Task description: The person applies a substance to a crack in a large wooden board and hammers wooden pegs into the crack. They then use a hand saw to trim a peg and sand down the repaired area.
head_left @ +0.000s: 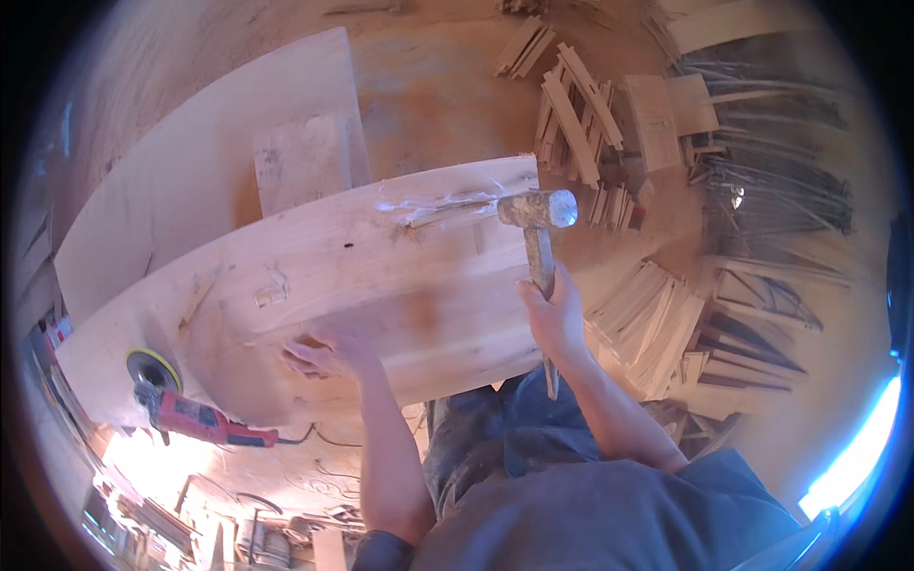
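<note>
A thick pale wooden slab (400, 295) with a curved far edge lies across in front of me. Near its right end a rough, splintered crack (438, 207) runs along the grain. My right hand (560, 319) is wrapped round the handle of a hammer (539, 211), whose blocky, worn head is raised over the slab's right end. On the near part of the slab rests my left hand (324, 354), its fingers apart and slightly bent, with no held thing visible. A red angle grinder (205, 419) with a round disc sits by the slab's near left edge.
Behind the slab lies another broad curved board (181, 171) with a squarish wood piece (303, 164) at its right. Stacked wood strips (643, 328) and thin planks (576, 114) lie on the dusty floor to the right. Cords and scraps (276, 528) litter the lower left.
</note>
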A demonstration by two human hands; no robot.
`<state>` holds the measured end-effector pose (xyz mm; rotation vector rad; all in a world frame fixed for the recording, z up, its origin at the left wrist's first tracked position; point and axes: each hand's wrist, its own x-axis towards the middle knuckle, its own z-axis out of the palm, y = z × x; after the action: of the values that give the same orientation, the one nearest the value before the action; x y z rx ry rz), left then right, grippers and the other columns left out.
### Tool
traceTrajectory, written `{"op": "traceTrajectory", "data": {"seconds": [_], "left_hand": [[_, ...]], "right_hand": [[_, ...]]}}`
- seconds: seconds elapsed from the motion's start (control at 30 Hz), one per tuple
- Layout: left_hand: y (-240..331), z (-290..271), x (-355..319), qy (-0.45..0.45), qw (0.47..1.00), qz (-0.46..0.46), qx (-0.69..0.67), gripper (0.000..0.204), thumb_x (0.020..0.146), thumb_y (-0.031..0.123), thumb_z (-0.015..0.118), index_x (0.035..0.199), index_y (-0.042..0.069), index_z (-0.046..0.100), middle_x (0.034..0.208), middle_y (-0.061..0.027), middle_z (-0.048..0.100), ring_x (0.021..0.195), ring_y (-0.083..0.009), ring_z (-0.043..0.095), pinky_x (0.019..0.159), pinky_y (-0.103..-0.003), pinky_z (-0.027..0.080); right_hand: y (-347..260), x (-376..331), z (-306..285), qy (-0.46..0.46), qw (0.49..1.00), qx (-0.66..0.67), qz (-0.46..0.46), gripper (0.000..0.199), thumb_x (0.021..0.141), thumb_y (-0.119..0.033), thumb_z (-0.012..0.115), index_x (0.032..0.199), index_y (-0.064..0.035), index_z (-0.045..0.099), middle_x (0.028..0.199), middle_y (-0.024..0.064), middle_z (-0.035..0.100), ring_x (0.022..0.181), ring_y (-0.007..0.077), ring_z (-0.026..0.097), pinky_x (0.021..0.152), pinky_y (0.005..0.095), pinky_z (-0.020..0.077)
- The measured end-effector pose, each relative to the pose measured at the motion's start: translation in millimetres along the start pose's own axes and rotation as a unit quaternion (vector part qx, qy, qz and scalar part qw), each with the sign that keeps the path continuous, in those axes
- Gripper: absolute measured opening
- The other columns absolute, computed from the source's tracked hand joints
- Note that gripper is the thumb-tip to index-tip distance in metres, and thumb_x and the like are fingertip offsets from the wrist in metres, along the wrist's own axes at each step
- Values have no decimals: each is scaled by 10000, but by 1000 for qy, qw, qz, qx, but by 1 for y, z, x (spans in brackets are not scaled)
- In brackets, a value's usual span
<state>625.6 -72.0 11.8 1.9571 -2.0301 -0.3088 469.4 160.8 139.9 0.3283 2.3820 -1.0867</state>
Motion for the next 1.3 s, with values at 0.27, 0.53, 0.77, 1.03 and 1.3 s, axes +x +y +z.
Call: {"op": "traceTrajectory", "data": {"seconds": [0.27, 0.53, 0.77, 1.03, 1.3], "left_hand": [[150, 13, -26, -238, 768, 506, -311, 137, 792, -42, 710, 919, 8, 692, 1180, -133, 659, 1140, -368, 574, 955, -459, 485], [158, 36, -14, -284, 675, 618, -286, 218, 689, -59, 692, 897, 2, 668, 1102, -110, 658, 1070, -323, 594, 902, -432, 518], [168, 44, -19, -269, 693, 566, -356, 213, 655, -97, 664, 841, 6, 652, 1000, -111, 682, 932, -311, 618, 796, -395, 536], [173, 46, -22, -298, 723, 513, -354, 194, 631, -130, 603, 723, 40, 584, 859, -86, 662, 789, -303, 573, 694, -388, 500], [172, 41, -18, -315, 717, 541, -308, 205, 606, -110, 645, 736, 39, 590, 902, -94, 662, 831, -317, 585, 709, -388, 511]], "right_hand": [[3, -1, 10, 16, 999, -10, 31, 276, 899, -166, 691, 1095, -4, 582, 712, 59, 569, 650, 153, 540, 588, 349, 445], [-12, 8, 22, -10, 999, -44, 2, 328, 904, -137, 671, 1187, -19, 557, 818, 246, 649, 769, 446, 635, 697, 478, 495], [-1, 8, 25, -18, 999, -42, -23, 350, 902, -126, 664, 1212, -19, 541, 837, 263, 649, 812, 478, 637, 712, 507, 495], [-8, 11, 25, -18, 998, -51, -18, 359, 913, -141, 657, 1218, -19, 514, 850, 285, 656, 828, 500, 635, 720, 532, 493], [-8, 25, 25, -57, 994, -90, -13, 359, 932, -164, 649, 1218, -9, 497, 856, 290, 662, 836, 502, 643, 717, 534, 497]]}}
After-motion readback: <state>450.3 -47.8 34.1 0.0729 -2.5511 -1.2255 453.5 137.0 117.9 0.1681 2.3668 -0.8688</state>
